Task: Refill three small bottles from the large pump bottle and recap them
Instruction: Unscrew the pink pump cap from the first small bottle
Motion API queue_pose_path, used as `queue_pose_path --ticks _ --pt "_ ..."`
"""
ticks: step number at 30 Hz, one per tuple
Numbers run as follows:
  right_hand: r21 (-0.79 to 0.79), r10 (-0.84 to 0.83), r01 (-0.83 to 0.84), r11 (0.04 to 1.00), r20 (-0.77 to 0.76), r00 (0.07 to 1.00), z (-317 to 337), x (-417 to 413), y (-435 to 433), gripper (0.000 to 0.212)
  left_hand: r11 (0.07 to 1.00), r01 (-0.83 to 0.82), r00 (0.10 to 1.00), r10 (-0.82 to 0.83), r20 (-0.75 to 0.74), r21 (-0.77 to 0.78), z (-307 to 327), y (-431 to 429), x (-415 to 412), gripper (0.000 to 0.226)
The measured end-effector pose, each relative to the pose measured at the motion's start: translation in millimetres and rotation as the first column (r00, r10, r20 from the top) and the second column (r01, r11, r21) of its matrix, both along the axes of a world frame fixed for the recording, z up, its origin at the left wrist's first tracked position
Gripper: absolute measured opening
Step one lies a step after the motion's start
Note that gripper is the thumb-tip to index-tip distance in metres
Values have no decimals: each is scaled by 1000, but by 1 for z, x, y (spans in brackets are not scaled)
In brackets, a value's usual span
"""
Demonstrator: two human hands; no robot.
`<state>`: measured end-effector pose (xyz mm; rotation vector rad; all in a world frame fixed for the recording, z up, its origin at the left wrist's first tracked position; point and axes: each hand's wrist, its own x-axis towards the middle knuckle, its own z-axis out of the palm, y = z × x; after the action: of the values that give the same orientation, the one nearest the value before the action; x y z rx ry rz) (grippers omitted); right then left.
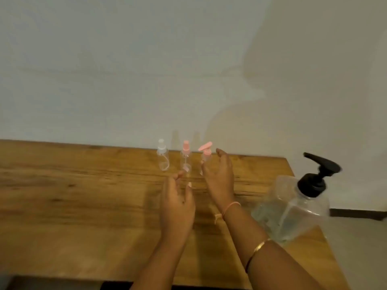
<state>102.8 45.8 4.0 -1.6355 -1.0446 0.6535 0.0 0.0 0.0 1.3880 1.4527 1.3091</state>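
Head camera, looking down over a wooden table (83, 195) set against a plain pale wall (125, 70).

The large pump bottle (293, 208), clear with a black pump head (318, 174), stands at the table's right edge, with some clear liquid in its lower part.

Well to its left, along the table's far edge by the wall, three small bottles stand upright in a row. Nearest the pump bottle is the flip-cap bottle (207, 159), its pink lid hinged open. Next comes the pink spray bottle (186, 159). Farthest away is the white-capped bottle (162, 156).

The right hand (219, 176) is between the pump bottle and the row. Its fingers are spread and nearly straight, and the flip-cap bottle sits between thumb and forefinger. Blur hides whether they touch it.

The left hand (177, 204), further left of the pump bottle, is loosely open and holds nothing, its fingertips by the base of the pink spray bottle.

The right arm wears a pink thread band (231, 206) and a gold bangle (259, 245).
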Motion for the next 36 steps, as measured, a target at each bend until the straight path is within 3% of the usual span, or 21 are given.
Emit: queue_pose_path --ticks 3,8,10,14,19,22,25,28,31,36 --pt "47 2 0 999 -47 999 -7 1 26 53 998 60 993 -61 -97 -18 -6 27 10 33" --pt "110 -35 43 993 -74 997 -21 2 32 16 983 153 983 -162 -88 -98 -18 50 4 42" --pt "114 -38 51 992 -119 992 -21 2 21 16 968 185 980 -195 -42 -167 -20 53 1 47" --pt "94 -42 57 994 -148 988 -24 -1 -12 19 930 243 954 -280 -105 -278 -15 44 9 59" --pt "81 23 -9 997 -177 984 -24 -6 -34 23 928 235 930 -301 -210 -290 -1 23 20 16" --pt "75 -34 48 996 -175 984 -20 -9 -39 31 934 205 932 -278 -233 -293 3 19 23 14" --pt "75 -94 106 992 -142 985 -13 -8 -38 25 936 219 933 -283 -220 -276 6 15 25 16" --pt "95 -62 77 993 -153 986 -5 -5 -37 24 923 262 940 -311 -143 -282 5 17 24 15" --pt "131 27 -12 991 -113 993 2 0 -37 17 895 319 937 -347 -38 -310 7 24 23 28" --pt "122 235 -211 970 -231 944 4 2 -38 28 895 322 928 -362 -82 -308 10 27 17 34"
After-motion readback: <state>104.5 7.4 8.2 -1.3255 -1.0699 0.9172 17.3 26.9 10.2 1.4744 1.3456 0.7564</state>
